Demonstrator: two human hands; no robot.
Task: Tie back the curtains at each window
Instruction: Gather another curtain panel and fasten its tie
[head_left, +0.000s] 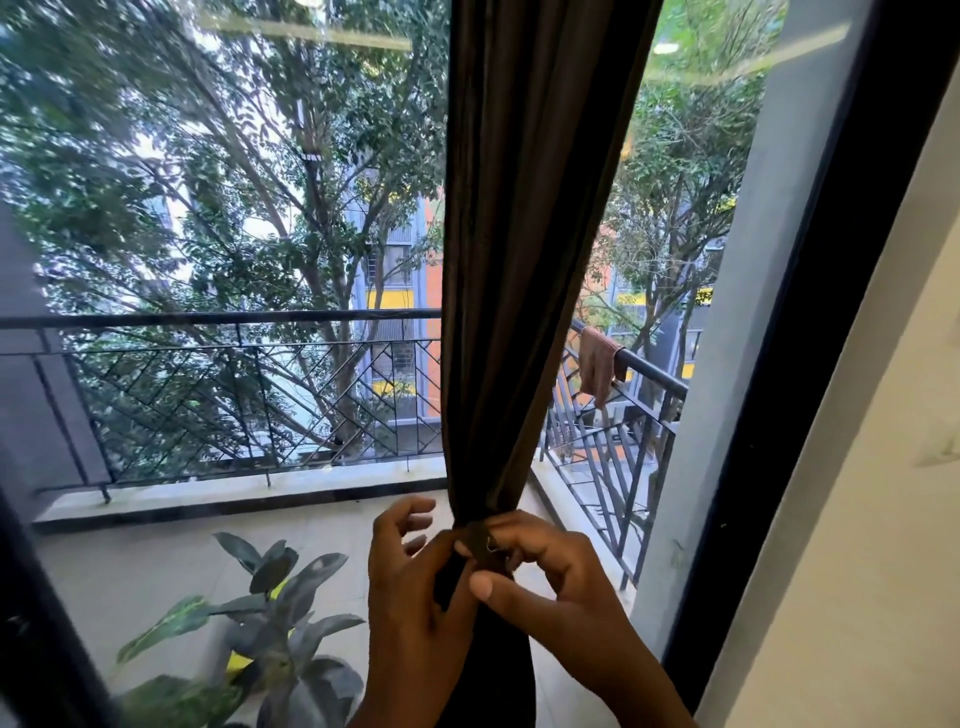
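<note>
A dark brown curtain (524, 249) hangs down the middle of a large glass window and is gathered into a narrow bundle low in the view. A brown tieback band (480, 538) wraps the bundle at its narrowest point, with a small metal hook showing on it. My left hand (410, 582) pinches the band from the left with thumb and forefinger, its other fingers spread loosely. My right hand (540, 566) grips the band from the right, fingers curled around the gathered cloth. Below the hands the curtain falls on, partly hidden by my forearms.
The black window frame (810, 332) runs diagonally at the right, with a cream wall (883, 545) beside it. Behind the glass lie a balcony with a black metal railing (249, 374), a leafy potted plant (270, 623) at lower left, and a cloth (600, 364) draped over the rail.
</note>
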